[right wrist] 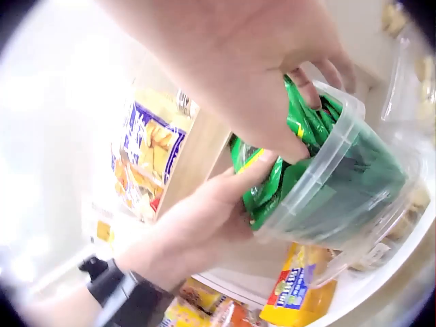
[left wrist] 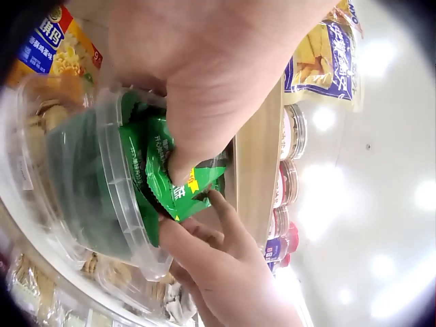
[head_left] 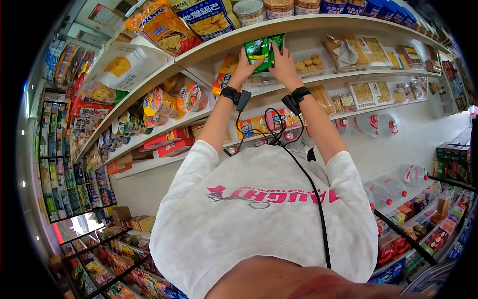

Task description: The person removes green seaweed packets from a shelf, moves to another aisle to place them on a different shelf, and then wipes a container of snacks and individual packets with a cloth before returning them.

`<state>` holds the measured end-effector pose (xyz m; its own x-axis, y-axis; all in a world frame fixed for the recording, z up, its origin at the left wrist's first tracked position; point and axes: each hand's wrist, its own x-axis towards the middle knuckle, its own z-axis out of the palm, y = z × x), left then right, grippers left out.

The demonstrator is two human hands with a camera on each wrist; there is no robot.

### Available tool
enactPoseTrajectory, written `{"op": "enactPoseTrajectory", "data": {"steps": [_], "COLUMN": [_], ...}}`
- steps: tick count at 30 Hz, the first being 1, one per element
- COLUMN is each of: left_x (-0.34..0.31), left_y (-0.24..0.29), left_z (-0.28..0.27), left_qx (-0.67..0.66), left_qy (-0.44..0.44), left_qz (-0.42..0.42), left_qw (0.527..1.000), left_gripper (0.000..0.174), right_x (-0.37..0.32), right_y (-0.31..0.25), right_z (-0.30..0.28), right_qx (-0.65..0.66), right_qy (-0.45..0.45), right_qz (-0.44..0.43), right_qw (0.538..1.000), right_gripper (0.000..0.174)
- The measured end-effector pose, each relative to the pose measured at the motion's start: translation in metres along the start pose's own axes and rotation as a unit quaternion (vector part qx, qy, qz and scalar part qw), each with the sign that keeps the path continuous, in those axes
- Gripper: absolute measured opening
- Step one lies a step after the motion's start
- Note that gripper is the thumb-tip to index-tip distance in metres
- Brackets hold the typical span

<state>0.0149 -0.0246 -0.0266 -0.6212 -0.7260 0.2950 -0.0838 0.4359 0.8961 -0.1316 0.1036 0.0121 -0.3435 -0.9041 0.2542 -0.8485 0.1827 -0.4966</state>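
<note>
Green snack packets fill a clear plastic tub on the shelf, some standing above its rim. My left hand grips a green packet from the left, its thumb lying across the printed front; its other fingers are mostly hidden in the left wrist view. From the other side, my right hand holds the packets, its thumb and curled fingers around the green foil at the tub's rim. Both hands meet close together over the tub.
Beside the tub lie an orange-yellow packet and a clear box of round biscuits. An upper shelf edge runs close above the hands, carrying jars and snack bags. Black cables hang between the wrists.
</note>
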Motion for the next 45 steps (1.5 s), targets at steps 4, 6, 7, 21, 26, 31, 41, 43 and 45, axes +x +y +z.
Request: {"op": "enactPoseTrajectory", "data": {"steps": [4, 6, 7, 21, 26, 31, 41, 43, 45], "left_x": [-0.003, -0.005, -0.006, -0.012, 0.001, -0.006, -0.04, -0.046, -0.054], "left_y": [0.001, 0.002, 0.007, 0.041, -0.019, 0.039, 0.088, 0.082, 0.083], "left_z": [0.001, 0.003, 0.003, -0.002, 0.008, -0.006, 0.01, 0.014, 0.018], "left_qx": [-0.057, -0.06, -0.063, -0.091, 0.01, -0.167, -0.215, -0.211, -0.2], "left_qy": [0.002, 0.004, -0.001, -0.035, 0.002, -0.035, 0.022, 0.032, 0.032], "left_qz": [-0.047, -0.06, -0.072, -0.15, -0.118, -0.295, -0.227, -0.168, -0.138], "left_qw": [0.997, 0.996, 0.995, 0.984, 0.993, 0.94, 0.95, 0.962, 0.969], "left_gripper": [0.08, 0.08, 0.08, 0.08, 0.079, 0.049, 0.049, 0.055, 0.066], "right_x": [0.003, 0.001, -0.001, 0.017, 0.019, 0.016, -0.007, -0.019, -0.038], "right_y": [0.012, 0.006, 0.001, -0.004, 0.002, 0.004, -0.003, -0.007, -0.008], "right_z": [-0.004, -0.012, -0.015, 0.026, 0.033, 0.023, -0.024, -0.029, -0.032], "right_qx": [0.096, 0.068, 0.054, 0.052, 0.078, 0.154, 0.161, 0.157, 0.163], "right_qy": [-0.018, 0.034, 0.059, 0.001, 0.035, 0.02, -0.029, -0.032, -0.033], "right_qz": [-0.037, -0.046, -0.049, 0.03, 0.045, 0.083, 0.061, 0.061, 0.061], "right_qw": [0.995, 0.996, 0.996, 0.998, 0.995, 0.984, 0.985, 0.985, 0.984], "right_gripper": [0.109, 0.113, 0.116, 0.131, 0.13, 0.133, 0.123, 0.12, 0.116]}}
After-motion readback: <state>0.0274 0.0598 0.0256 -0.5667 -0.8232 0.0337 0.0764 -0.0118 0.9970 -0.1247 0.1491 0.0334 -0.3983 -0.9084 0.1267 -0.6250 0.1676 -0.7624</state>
